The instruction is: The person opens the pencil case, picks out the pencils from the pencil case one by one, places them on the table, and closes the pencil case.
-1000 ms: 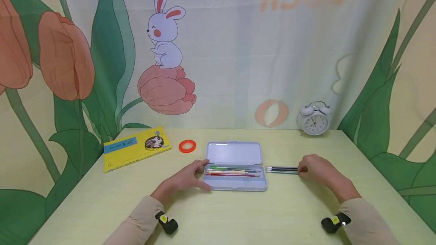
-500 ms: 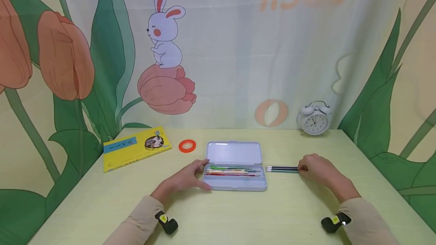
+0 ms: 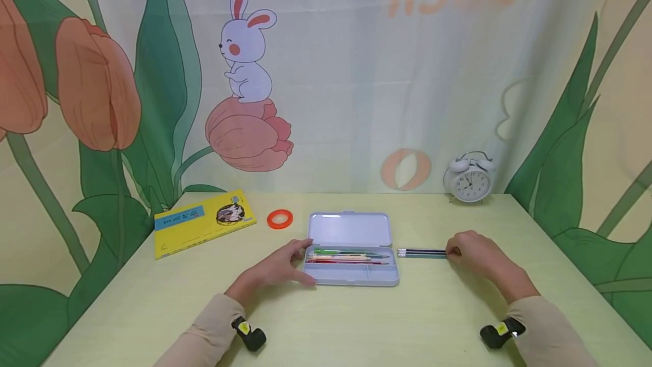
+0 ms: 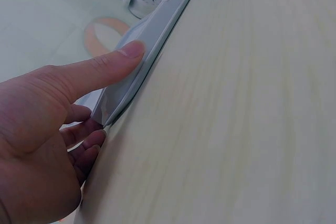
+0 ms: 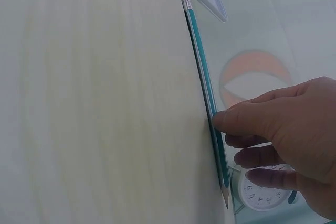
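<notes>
A pale lavender pencil case (image 3: 383, 276) lies with its lid raised, and several pencils (image 3: 351, 256) are in its back compartment. My left hand (image 3: 277, 265) holds the case's left end, thumb at the front edge and fingers around the left side, as the left wrist view shows. To the right of the case, a few dark and teal pencils (image 3: 421, 253) lie side by side on the table, eraser ends toward the case. My right hand (image 3: 479, 255) pinches them near their pointed ends. In the right wrist view its thumb touches the teal pencil (image 5: 202, 66).
A yellow book (image 3: 204, 231) lies at the back left of the table (image 3: 356, 327), with an orange ring-shaped roll of tape (image 3: 280, 219) beside it. At the back right stands a white alarm clock (image 3: 471, 183). A printed curtain (image 3: 336, 72) hangs behind the table.
The pencils under my right hand are drawn slightly closer together than a second ago. Both hands and the case have stayed in place.
</notes>
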Demonstrator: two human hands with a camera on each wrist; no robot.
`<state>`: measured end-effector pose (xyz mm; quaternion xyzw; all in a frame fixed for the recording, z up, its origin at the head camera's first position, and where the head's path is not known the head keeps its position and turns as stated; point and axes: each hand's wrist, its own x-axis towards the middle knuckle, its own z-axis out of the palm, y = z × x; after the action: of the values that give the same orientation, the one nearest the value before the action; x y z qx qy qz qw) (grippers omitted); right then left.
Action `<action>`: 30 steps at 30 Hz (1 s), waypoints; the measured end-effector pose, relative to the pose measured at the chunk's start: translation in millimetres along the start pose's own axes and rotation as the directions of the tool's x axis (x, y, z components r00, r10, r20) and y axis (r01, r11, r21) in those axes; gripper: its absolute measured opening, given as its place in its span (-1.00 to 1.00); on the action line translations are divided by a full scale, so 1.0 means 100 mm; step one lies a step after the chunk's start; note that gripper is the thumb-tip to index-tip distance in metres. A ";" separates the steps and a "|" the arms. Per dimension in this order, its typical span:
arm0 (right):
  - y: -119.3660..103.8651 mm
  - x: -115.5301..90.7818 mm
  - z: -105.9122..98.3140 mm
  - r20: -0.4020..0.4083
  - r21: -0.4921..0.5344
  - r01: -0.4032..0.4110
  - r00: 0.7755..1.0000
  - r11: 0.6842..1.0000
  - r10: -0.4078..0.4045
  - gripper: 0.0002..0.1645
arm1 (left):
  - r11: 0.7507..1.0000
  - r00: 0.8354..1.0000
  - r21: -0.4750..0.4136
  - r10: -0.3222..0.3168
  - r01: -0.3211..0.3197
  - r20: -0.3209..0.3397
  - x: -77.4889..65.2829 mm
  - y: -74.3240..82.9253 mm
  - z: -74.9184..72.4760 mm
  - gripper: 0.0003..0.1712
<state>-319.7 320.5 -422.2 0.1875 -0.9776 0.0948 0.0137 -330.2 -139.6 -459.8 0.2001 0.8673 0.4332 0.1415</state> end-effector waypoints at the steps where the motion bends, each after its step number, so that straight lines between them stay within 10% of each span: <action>1: 0.00 0.00 0.00 0.000 0.000 -0.001 1.000 1.000 0.001 -0.91 | 1.000 1.000 0.000 -0.001 0.001 0.000 0.00 0.00 0.00 0.16; 30: -0.30 0.10 -0.10 -0.059 -0.004 0.100 0.993 0.995 -0.100 -0.98 | 1.000 1.000 0.011 -0.005 0.005 0.006 0.01 -0.01 0.00 0.17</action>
<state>-317.5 291.1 -406.0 0.2334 -0.9662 0.0990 0.0473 -331.1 -139.4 -461.0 0.2000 0.8698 0.4273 0.1443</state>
